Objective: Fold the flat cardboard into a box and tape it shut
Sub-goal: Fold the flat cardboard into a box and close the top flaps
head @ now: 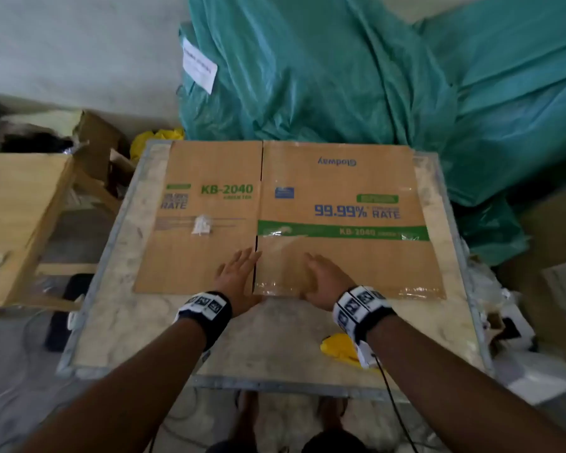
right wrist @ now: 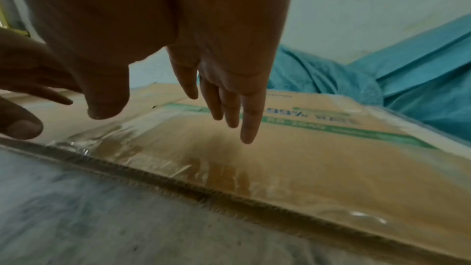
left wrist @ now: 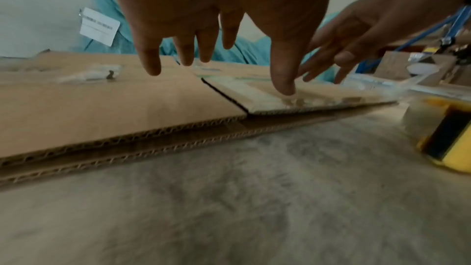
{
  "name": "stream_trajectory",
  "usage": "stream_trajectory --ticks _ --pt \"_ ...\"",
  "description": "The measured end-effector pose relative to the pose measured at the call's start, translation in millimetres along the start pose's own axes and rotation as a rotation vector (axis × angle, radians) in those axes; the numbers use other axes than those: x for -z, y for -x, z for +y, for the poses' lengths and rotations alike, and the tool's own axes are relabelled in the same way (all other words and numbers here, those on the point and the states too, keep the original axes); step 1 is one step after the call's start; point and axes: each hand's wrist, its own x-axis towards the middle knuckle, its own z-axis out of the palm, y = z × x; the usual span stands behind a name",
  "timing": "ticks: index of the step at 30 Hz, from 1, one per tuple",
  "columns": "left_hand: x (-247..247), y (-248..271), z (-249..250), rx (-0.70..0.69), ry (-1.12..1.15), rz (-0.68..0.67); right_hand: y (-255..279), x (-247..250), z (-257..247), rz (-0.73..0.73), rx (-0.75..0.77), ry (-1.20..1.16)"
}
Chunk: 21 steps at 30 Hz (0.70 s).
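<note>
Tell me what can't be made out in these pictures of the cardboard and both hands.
- Tape dispenser: head view, right wrist covers most of it; left wrist view, cut off at the edge.
- White paper label on the green sacks: print too blurred.
- Flat cardboard underside: hidden against the table.
- Left hand, right hand: contact with cardboard unclear.

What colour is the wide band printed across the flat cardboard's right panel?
Green, on the flat brown cardboard; the head view shows it best.

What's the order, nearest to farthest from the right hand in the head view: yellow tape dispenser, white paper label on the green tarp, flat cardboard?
From the right hand:
1. Flat cardboard, directly under the fingers, at its near edge.
2. Yellow tape dispenser, on the table just behind the wrist, toward the person.
3. White paper label, far back and to the left on the green tarp.
</note>
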Motion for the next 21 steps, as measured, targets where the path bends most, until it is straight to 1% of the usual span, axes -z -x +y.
stream_trajectory --ticks 4,7,9,12,16,19,21 --pt "-7 -11 -16 0.036 -0.103 -0.082 -25 -17 -17 -0.086 -0.064 0.210" --pt "-16 -14 -31 0.051 -0.145 -0.116 -38 -35 -13 -0.127 -0.095 0.306" --pt "-19 -16 -37 0.047 -0.174 -0.129 -43 -38 -8 -0.126 -0.098 0.316" --pt "-21 -18 -38 0.046 -0.163 -0.135 -45 -34 -2 -0.105 -0.059 0.316" --pt "-17 -20 -34 0.019 -0.181 -0.170 -44 -22 -1 -0.139 -0.029 0.316" --pt "-8 -16 -30 -0.023 -0.201 -0.193 -37 -4 -9 -0.184 -0.019 0.281" --pt "2 -11 -27 -0.054 -0.199 -0.199 -28 11 -15 -0.176 0.006 0.260"
